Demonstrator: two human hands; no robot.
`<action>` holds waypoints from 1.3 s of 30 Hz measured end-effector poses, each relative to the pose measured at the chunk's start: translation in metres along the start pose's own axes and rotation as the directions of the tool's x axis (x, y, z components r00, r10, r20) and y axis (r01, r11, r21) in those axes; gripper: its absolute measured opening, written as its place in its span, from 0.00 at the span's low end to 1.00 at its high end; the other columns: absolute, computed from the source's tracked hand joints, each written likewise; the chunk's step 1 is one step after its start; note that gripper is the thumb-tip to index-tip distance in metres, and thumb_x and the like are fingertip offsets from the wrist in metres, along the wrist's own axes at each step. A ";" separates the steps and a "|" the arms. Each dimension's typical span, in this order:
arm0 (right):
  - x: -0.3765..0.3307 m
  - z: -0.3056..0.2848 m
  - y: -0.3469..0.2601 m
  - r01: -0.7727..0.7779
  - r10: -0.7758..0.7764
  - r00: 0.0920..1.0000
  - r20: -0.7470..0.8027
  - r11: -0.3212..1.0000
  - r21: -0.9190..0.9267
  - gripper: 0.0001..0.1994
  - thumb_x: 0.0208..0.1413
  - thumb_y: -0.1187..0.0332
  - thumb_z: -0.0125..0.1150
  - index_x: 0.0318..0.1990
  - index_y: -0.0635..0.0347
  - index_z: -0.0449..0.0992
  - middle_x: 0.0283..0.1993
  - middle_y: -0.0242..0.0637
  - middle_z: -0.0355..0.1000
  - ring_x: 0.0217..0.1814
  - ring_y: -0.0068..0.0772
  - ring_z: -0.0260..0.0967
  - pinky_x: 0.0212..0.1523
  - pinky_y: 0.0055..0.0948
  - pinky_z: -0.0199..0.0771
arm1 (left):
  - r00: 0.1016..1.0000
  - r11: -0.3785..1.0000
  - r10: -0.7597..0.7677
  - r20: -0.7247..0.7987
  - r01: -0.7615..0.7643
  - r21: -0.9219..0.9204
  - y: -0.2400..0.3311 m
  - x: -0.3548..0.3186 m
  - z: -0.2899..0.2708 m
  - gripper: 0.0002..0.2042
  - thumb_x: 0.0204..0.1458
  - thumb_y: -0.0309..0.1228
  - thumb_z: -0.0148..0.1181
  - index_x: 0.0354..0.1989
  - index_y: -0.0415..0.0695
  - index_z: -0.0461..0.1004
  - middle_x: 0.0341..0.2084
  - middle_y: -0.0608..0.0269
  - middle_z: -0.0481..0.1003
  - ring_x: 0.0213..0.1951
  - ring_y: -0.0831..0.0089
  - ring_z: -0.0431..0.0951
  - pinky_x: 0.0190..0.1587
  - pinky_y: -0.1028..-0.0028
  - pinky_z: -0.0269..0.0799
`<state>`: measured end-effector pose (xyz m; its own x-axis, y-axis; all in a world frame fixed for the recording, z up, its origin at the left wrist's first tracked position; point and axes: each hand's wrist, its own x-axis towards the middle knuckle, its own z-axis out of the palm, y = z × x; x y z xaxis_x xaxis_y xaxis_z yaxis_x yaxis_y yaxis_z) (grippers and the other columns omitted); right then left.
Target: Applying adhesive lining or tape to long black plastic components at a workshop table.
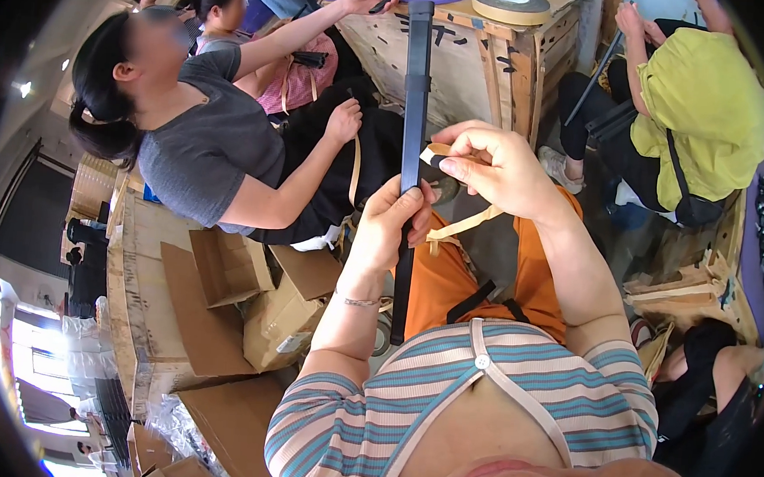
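A long, flat black bar [416, 93] stands nearly upright in front of me, with a collar-like band partway up it. My left hand [392, 217] is closed around its lower part, thumb across the front. To its right my right hand [495, 168] pinches a narrow tan tape strip [469, 223], with a short black piece at the pinched end. The strip loops down toward my left hand, where its lower end hangs over my orange trousers [448, 292]. The right fingertips are close beside the bar; whether they touch it I cannot tell.
A wooden crate [460, 70] ahead carries a large tape roll [510, 3]. Open cardboard boxes [287, 320] lie at my left. Close on the left sits a person in grey [215, 135], reaching over the crate; another in yellow-green [704, 117] sits at right, holding a dark bar.
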<state>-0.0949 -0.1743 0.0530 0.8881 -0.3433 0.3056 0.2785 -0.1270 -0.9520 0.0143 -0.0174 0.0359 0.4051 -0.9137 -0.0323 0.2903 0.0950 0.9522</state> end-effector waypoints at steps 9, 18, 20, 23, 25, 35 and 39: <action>0.002 -0.009 0.009 0.013 -0.035 0.993 0.110 0.981 0.191 0.09 0.52 0.73 0.56 0.23 0.63 0.65 0.30 0.31 0.66 0.29 0.16 0.63 0.30 0.17 0.62 | 1.000 1.000 -0.006 0.002 0.006 0.017 0.003 -0.002 0.004 0.11 0.56 0.35 0.46 0.34 0.38 0.65 0.13 0.67 0.60 0.13 0.81 0.57 0.16 0.82 0.52; 0.009 -0.005 0.022 0.388 -0.373 0.922 0.107 0.901 -0.193 0.10 0.48 0.71 0.60 0.21 0.63 0.67 0.30 0.34 0.67 0.31 0.20 0.64 0.33 0.21 0.66 | 1.000 0.999 0.005 -0.002 -0.005 0.039 0.004 -0.002 0.006 0.10 0.57 0.34 0.45 0.33 0.38 0.65 0.14 0.66 0.61 0.14 0.81 0.57 0.16 0.82 0.52; 0.010 -0.005 0.027 0.372 -0.369 0.927 0.058 0.927 -0.052 0.10 0.49 0.73 0.58 0.21 0.63 0.64 0.34 0.35 0.67 0.33 0.20 0.63 0.33 0.21 0.65 | 1.000 0.999 -0.003 0.006 0.003 0.041 0.004 -0.001 0.007 0.10 0.57 0.34 0.45 0.33 0.38 0.64 0.14 0.66 0.61 0.14 0.81 0.57 0.16 0.82 0.51; 0.009 -0.003 0.019 0.142 -0.168 0.980 0.103 0.965 0.221 0.10 0.52 0.74 0.55 0.21 0.63 0.63 0.32 0.34 0.67 0.30 0.19 0.62 0.30 0.19 0.65 | 1.000 1.000 -0.001 -0.001 0.001 0.031 0.004 -0.002 0.005 0.11 0.57 0.34 0.45 0.33 0.38 0.64 0.13 0.67 0.60 0.13 0.81 0.56 0.16 0.82 0.51; 0.008 -0.004 0.021 0.057 -0.102 0.984 0.145 0.957 0.286 0.10 0.53 0.74 0.54 0.22 0.62 0.63 0.33 0.34 0.67 0.28 0.17 0.61 0.29 0.18 0.63 | 1.000 1.000 -0.004 0.002 0.004 0.031 0.005 -0.002 0.005 0.11 0.57 0.34 0.45 0.33 0.38 0.64 0.13 0.67 0.60 0.13 0.81 0.56 0.16 0.82 0.51; 0.009 0.007 0.014 -0.003 -0.008 0.990 0.141 0.997 0.076 0.06 0.54 0.72 0.55 0.28 0.65 0.70 0.23 0.28 0.69 0.25 0.12 0.62 0.24 0.15 0.62 | 0.999 1.000 -0.012 0.030 0.011 0.013 0.004 -0.002 0.002 0.08 0.58 0.32 0.44 0.34 0.39 0.65 0.14 0.69 0.61 0.14 0.83 0.57 0.17 0.84 0.53; 0.009 0.008 0.020 0.067 -0.078 0.990 0.114 0.993 0.093 0.06 0.54 0.73 0.55 0.27 0.65 0.70 0.23 0.29 0.69 0.26 0.12 0.63 0.25 0.16 0.64 | 1.000 0.999 -0.013 0.011 0.012 0.035 0.004 -0.001 0.001 0.08 0.58 0.32 0.44 0.34 0.39 0.65 0.14 0.69 0.61 0.14 0.84 0.57 0.17 0.84 0.53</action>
<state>-0.0782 -0.1725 0.0370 0.8997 -0.2242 0.3745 0.3701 -0.0630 -0.9268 0.0139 -0.0162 0.0400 0.3918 -0.9191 -0.0413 0.2646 0.0696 0.9619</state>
